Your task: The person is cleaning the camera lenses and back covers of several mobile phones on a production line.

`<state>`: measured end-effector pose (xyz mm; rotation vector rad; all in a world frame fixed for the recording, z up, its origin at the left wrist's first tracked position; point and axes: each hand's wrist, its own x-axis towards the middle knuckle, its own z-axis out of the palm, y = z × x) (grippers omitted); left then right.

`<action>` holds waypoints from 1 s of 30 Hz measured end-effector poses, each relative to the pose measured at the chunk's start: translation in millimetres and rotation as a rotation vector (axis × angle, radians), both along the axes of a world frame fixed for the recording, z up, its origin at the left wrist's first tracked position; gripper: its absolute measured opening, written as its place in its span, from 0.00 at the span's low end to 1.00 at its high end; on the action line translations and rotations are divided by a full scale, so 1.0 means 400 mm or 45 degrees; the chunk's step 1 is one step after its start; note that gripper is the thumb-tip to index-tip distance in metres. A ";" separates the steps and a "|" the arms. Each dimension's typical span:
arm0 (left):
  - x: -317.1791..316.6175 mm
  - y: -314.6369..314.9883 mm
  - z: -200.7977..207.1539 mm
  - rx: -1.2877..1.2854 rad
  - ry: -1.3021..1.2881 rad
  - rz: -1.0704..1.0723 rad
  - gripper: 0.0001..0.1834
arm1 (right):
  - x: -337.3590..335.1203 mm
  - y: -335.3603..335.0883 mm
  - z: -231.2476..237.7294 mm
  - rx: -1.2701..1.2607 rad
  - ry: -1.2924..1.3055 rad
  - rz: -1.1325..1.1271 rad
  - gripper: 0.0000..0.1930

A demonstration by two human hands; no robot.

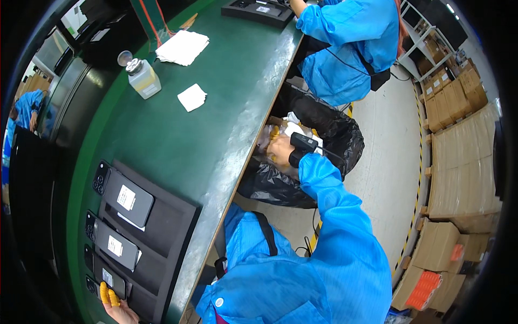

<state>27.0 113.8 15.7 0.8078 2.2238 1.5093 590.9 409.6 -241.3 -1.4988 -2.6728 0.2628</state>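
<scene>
My left hand (120,311), with yellow finger cots on its fingertips, rests at the bottom left beside the lowest phones. Its fingers are stretched out and seem to touch a dark phone (109,276); I see nothing gripped. Other dark phones with white labels, such as one phone (141,209) and another phone (125,251), lie in a black foam tray (181,216). My right arm reaches out over a bin lined with a black bag (345,129). My right hand (280,149) is down among the waste (276,131) there, its fingers mostly hidden.
On the green bench (162,137) stand a pump bottle of yellowish liquid (144,80), a stack of white wipes (183,47) and a single wipe (192,98). A co-worker in blue (345,32) sits at the far end by another black tray (256,13). Cardboard boxes (464,156) line the right.
</scene>
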 end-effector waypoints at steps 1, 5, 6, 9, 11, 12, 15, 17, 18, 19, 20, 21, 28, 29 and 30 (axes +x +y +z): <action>0.002 0.004 0.003 -0.020 0.017 0.006 0.23 | 0.033 -0.003 -0.031 -0.065 -0.328 -0.049 0.13; 0.001 0.002 0.002 -0.009 -0.053 0.046 0.22 | 0.127 -0.028 -0.037 -0.069 -0.132 -0.289 0.16; 0.002 0.004 0.001 0.002 -0.069 0.040 0.22 | 0.131 -0.027 -0.030 -0.140 -0.049 -0.334 0.16; -0.004 0.001 -0.005 0.008 -0.076 0.048 0.22 | 0.095 -0.007 0.024 -0.162 0.287 -0.608 0.15; -0.002 0.001 -0.001 -0.020 -0.060 0.081 0.22 | 0.043 0.011 0.075 0.168 0.517 -0.594 0.15; 0.003 0.009 0.003 -0.041 -0.054 0.097 0.22 | 0.027 0.031 0.074 0.071 0.519 -0.558 0.17; 0.000 0.014 0.003 -0.059 -0.007 0.072 0.22 | -0.028 0.097 0.001 -0.382 0.875 -0.372 0.19; 0.003 0.015 0.005 -0.059 -0.020 0.077 0.22 | -0.053 0.113 -0.053 -0.446 0.622 -0.514 0.16; 0.013 0.020 0.012 -0.064 -0.053 0.105 0.22 | -0.045 0.124 -0.065 -0.376 0.585 -0.278 0.16; 0.021 0.024 0.017 -0.067 -0.085 0.132 0.22 | -0.021 0.134 -0.072 -0.464 0.709 -0.278 0.16; 0.025 0.025 0.021 -0.076 -0.073 0.134 0.22 | -0.010 0.139 -0.053 -0.558 0.838 -0.277 0.17; 0.028 0.025 0.023 -0.085 -0.063 0.133 0.22 | 0.003 0.144 -0.032 -0.649 0.963 -0.280 0.17; 0.027 0.021 0.017 -0.137 -0.002 0.138 0.23 | 0.126 0.045 0.089 -0.867 0.460 -0.178 0.18; 0.028 0.026 0.015 -0.126 -0.001 0.130 0.23 | 0.141 0.018 0.060 -0.820 -0.009 -0.101 0.19; 0.029 0.026 0.014 -0.112 0.002 0.137 0.23 | 0.139 -0.017 0.079 -0.892 -0.015 -0.146 0.19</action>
